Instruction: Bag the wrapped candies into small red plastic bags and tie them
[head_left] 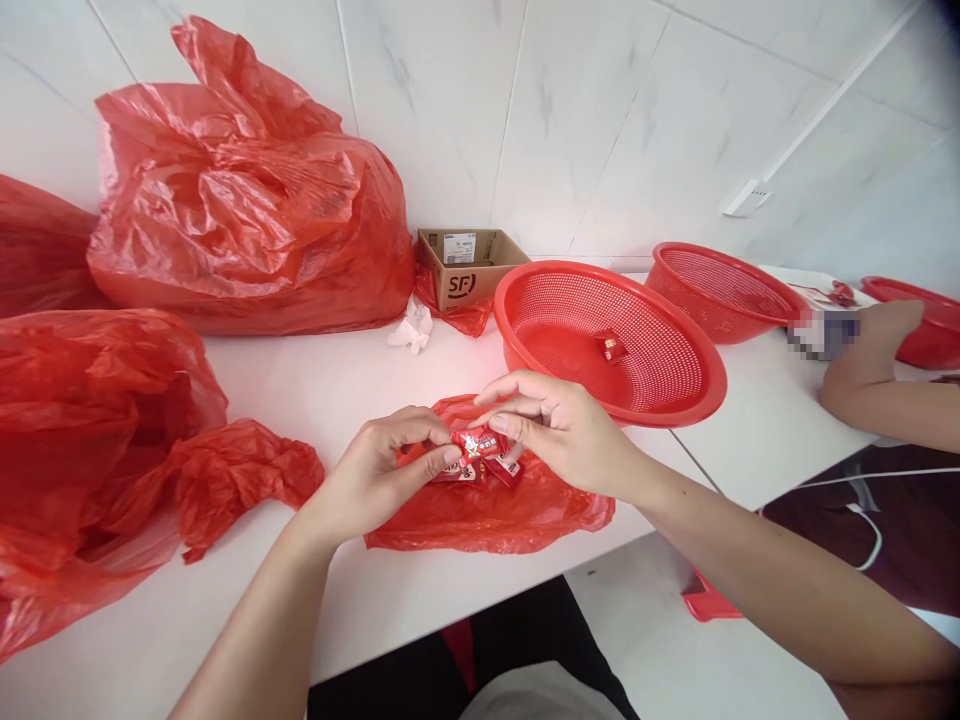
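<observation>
Between my hands is a small red wrapped packet (pixel 480 445) with white print, like a wrapped sweet. My left hand (pixel 390 465) pinches its left end between thumb and fingers. At its right end is my right hand (pixel 559 430), thumb and fingertips closed on the wrapper, the other fingers bent above it. Just below, more red packets (pixel 504 470) lie on a flattened red plastic bag (pixel 480 525) on the white table. My hands partly cover those packets.
A red plastic basket (pixel 577 375) holds a small red packet (pixel 610 345). Behind it are a second basket (pixel 720 290) and a cardboard box (pixel 472 270). Large red bags (pixel 247 220) fill the left. A co-worker's arm (pixel 892 390) rests at the right.
</observation>
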